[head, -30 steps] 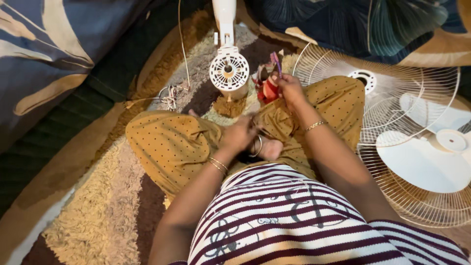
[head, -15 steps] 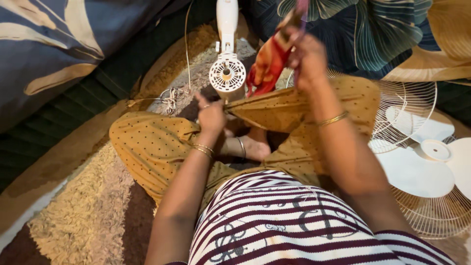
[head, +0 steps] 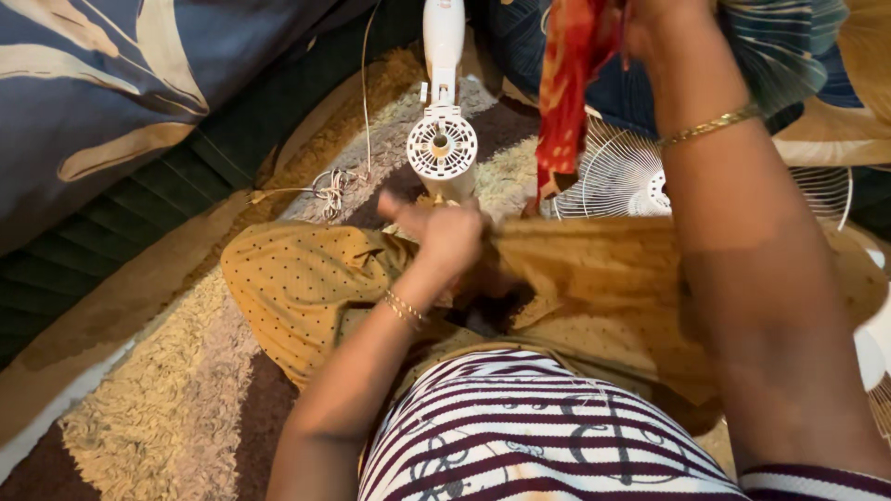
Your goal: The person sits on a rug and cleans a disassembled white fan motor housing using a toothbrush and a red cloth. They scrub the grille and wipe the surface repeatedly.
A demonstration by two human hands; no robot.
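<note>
Right hand gripping one red cloth, two fan grilles

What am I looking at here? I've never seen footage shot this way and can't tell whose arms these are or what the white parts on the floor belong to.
There is only one view, from a camera worn on a person's head, looking down at their own lap and arms. They sit cross-legged on a shaggy rug in mustard dotted trousers and a striped top.

The right hand is raised to the top edge of the picture, partly cut off, and holds up a red patterned cloth that hangs down. The left hand is low, at the trouser fabric by the knee; it is blurred, so its exact grip is unclear.

On the rug ahead lies a white fan motor unit on its stand, with a cord beside it. To the right lies a white wire fan guard. Dark patterned cushions lie around.
</note>
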